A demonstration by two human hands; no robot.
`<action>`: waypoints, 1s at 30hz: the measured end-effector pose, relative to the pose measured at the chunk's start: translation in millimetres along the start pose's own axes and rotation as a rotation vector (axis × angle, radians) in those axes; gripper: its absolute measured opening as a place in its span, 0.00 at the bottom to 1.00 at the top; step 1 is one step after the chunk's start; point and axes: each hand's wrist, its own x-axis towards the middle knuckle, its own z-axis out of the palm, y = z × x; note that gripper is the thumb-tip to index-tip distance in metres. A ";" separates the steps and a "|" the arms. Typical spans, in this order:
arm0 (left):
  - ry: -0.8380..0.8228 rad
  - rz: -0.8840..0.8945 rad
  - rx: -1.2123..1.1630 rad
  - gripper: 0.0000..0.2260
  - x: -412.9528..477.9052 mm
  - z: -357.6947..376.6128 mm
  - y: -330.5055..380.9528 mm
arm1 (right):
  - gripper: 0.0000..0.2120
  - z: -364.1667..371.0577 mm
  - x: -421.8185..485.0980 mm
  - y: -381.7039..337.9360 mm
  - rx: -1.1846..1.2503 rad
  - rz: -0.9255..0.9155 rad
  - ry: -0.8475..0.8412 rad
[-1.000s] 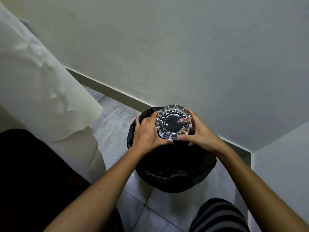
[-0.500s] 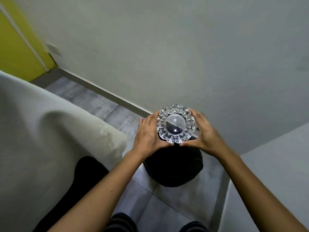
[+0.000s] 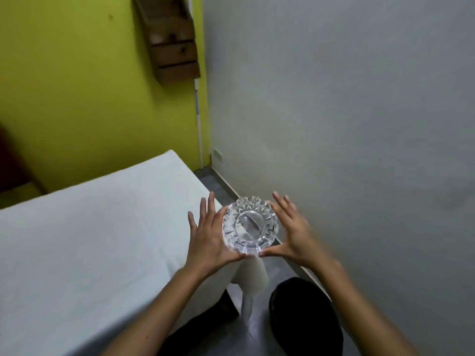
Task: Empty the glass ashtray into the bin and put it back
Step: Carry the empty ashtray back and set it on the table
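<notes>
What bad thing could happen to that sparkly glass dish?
It might slip. The glass ashtray is pressed only between the left hand and the right hand, with the fingers spread rather than wrapped around it. It is up in the air past the corner of the white mattress, so it could drop onto the hard tiled floor and break.

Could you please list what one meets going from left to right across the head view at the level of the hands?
White mattress → left hand → glass ashtray → right hand → grey wall.
</notes>
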 end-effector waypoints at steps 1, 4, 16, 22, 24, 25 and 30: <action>-0.024 -0.045 0.038 0.56 -6.2 -19.8 -15.7 | 0.58 8.3 12.4 -20.0 0.014 -0.038 -0.014; -0.055 -0.204 0.148 0.55 -36.3 -75.2 -74.4 | 0.57 44.4 52.1 -92.9 0.039 -0.143 -0.101; -0.023 -0.609 0.239 0.53 -173.9 -217.2 -318.8 | 0.56 268.6 148.8 -345.3 0.206 -0.379 -0.385; -0.072 -0.705 0.198 0.53 -209.5 -232.5 -396.3 | 0.55 336.8 167.2 -405.0 0.140 -0.391 -0.490; -0.076 -0.717 0.174 0.54 -212.1 -235.1 -413.9 | 0.55 349.1 173.7 -414.7 0.120 -0.388 -0.504; -0.082 -0.713 0.174 0.54 -213.0 -235.8 -420.8 | 0.55 353.2 175.5 -418.3 0.106 -0.386 -0.507; -0.112 -0.696 0.173 0.56 -206.5 -233.1 -438.9 | 0.55 362.6 183.1 -423.3 0.071 -0.360 -0.508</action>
